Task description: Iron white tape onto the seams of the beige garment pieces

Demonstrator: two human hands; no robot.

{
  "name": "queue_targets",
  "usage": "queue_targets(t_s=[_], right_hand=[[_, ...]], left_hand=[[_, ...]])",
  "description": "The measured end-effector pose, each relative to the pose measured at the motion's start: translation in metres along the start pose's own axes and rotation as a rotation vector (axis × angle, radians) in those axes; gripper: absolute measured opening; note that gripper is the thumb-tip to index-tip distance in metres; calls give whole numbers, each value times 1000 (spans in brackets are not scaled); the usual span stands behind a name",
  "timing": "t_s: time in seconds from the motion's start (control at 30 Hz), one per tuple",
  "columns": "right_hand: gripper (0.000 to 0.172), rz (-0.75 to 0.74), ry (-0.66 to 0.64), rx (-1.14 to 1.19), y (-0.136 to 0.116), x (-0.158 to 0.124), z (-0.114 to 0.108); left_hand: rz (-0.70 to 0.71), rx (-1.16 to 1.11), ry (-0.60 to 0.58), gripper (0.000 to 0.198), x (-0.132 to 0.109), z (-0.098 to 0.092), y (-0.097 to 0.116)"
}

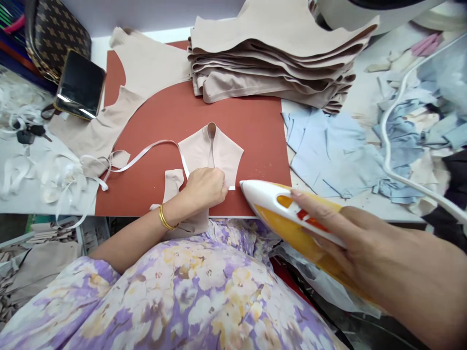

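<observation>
My right hand (350, 238) grips the handle of a yellow and white clothes iron (280, 204), its tip pointing left just over the mat's front edge. My left hand (207, 187), closed, presses on the lower part of a beige fabric piece (228, 150) with a folded slit in its middle. What its fingertips pinch is partly hidden. A narrow white tape (146, 149) runs from the left to the fabric's left edge, and a short white strip shows right of my fingers. Smaller beige cut pieces (173, 182) lie beside my left wrist.
A reddish-brown mat (255, 126) covers the table. Behind stands a stack of beige fabric (277, 63). Light blue fabric pieces (332, 150) lie to the right, under a white cord (386, 141). At left are a phone (80, 85), a patterned bag (60, 36) and coiled tape (54, 177).
</observation>
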State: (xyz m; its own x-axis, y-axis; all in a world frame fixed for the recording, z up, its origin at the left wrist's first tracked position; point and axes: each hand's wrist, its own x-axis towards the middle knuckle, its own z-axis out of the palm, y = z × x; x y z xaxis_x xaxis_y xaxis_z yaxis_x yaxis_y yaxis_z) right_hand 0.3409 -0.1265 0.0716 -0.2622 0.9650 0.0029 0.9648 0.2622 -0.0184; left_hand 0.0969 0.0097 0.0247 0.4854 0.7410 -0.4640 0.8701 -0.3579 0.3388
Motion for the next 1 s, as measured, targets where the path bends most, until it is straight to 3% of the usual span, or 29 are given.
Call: queue_targets(t_s=[0.07, 0.13, 0.3, 0.43, 0.9, 1.0], right_hand=[[65, -163, 19, -73, -13, 5, 1], [68, -226, 36, -112, -18, 10, 4], [72, -216, -2, -108, -15, 15, 9], [73, -222, 17, -80, -14, 14, 10], [84, -272, 27, -50, -10, 17, 12], [80, -171, -3, 78, -9, 17, 14]], left_hand=[[1, -4, 1, 23, 1, 1, -1], [8, -38, 1, 23, -1, 0, -4], [-15, -246, 60, 18, -16, -7, -20], [-91, -287, 115, 19, -27, -7, -31], [-148, -289, 117, 25, -18, -2, -38], [-138, -335, 110, 27, -19, -1, -41]])
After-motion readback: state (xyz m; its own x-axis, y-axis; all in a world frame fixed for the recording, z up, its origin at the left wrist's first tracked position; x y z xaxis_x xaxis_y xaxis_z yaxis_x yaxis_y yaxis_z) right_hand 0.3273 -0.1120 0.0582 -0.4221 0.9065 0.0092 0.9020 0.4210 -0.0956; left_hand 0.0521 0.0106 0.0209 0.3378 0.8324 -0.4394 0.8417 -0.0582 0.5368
